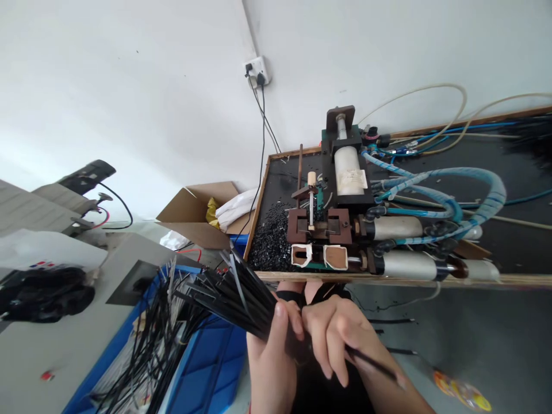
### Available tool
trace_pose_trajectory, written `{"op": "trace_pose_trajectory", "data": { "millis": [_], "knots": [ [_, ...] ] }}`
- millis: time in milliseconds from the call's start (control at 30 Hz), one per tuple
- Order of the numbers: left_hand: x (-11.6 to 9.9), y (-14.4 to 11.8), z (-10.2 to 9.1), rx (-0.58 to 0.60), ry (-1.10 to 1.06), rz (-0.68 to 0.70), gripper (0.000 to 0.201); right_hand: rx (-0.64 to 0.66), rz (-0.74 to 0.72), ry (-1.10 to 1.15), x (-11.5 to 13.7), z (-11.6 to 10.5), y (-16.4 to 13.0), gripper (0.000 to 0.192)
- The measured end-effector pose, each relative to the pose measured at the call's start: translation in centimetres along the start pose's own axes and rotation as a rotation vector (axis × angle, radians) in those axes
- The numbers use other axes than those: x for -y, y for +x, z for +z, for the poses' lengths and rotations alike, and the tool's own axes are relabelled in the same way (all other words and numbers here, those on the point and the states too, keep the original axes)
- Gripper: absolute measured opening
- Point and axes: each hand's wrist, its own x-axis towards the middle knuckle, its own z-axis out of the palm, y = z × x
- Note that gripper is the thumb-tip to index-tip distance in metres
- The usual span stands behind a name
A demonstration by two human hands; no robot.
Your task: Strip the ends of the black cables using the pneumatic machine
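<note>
My left hand point(276, 351) is closed around a thick bundle of long, thin black strips point(228, 293), which fan out to the upper left. Close beside it, my right hand point(332, 333) has its fingers curled, with a single black strip point(375, 368) sticking out toward the lower right. That strip's far end is blurred, and its other end is hidden behind the fingers. Both hands are over my lap, just in front of the bench edge. Beyond them stands a pneumatic machine point(319, 227) with a brown metal clamp and silver cylinders.
Small black bits point(269, 241) are heaped on the bench left of the clamp. A blue bin point(211, 362) at lower left holds more strips. An open cardboard box point(194, 218) stands behind it. Blue air hoses point(487, 184) loop rightward. Several strips lie on the floor.
</note>
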Motion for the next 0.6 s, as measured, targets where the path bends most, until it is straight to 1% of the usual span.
{"op": "trace_pose_trajectory", "data": {
  "millis": [33, 67, 100, 133, 167, 233, 300, 400, 433, 533, 600],
  "knots": [
    [0.0, 0.0, -0.1, -0.045, -0.006, -0.006, 0.027, 0.015, 0.070, -0.034, 0.2, -0.2, 0.0, 0.067],
    [0.0, 0.0, -0.2, -0.104, -0.012, -0.016, 0.022, 0.024, 0.143, -0.052, 0.3, -0.3, 0.0, 0.048],
    [0.0, 0.0, -0.3, -0.167, -0.017, -0.027, 0.025, 0.020, 0.221, -0.045, 0.4, -0.5, 0.0, 0.030],
    [0.0, 0.0, -0.3, -0.219, -0.021, -0.041, 0.033, 0.006, 0.294, -0.014, 0.3, -0.5, 0.0, 0.023],
    [0.1, 0.0, -0.3, -0.248, -0.018, -0.056, 0.039, -0.017, 0.351, 0.031, 0.2, -0.5, 0.0, 0.028],
    [0.1, -0.2, -0.3, -0.240, 0.011, -0.072, 0.037, -0.086, 0.404, 0.106, -0.1, -0.3, 0.1, 0.034],
    [0.2, -0.3, -0.2, -0.200, 0.056, -0.067, 0.036, -0.198, 0.378, 0.097, -0.4, 0.0, 0.2, 0.033],
    [0.3, -0.3, -0.2, -0.145, 0.107, -0.068, 0.038, -0.375, 0.304, -0.002, -0.6, 0.6, 0.3, 0.030],
    [0.3, -0.3, -0.4, -0.134, 0.117, -0.076, 0.039, -0.416, 0.283, -0.038, -0.7, 0.8, 0.2, 0.029],
    [0.1, -0.2, -0.9, -0.113, 0.138, -0.096, 0.035, -0.449, 0.228, -0.094, -1.1, 0.9, 0.4, 0.026],
    [0.0, -0.3, -0.7, -0.159, 0.174, -0.063, 0.034, -0.448, 0.185, -0.108, -1.5, 0.9, 0.7, 0.025]
  ]
}}
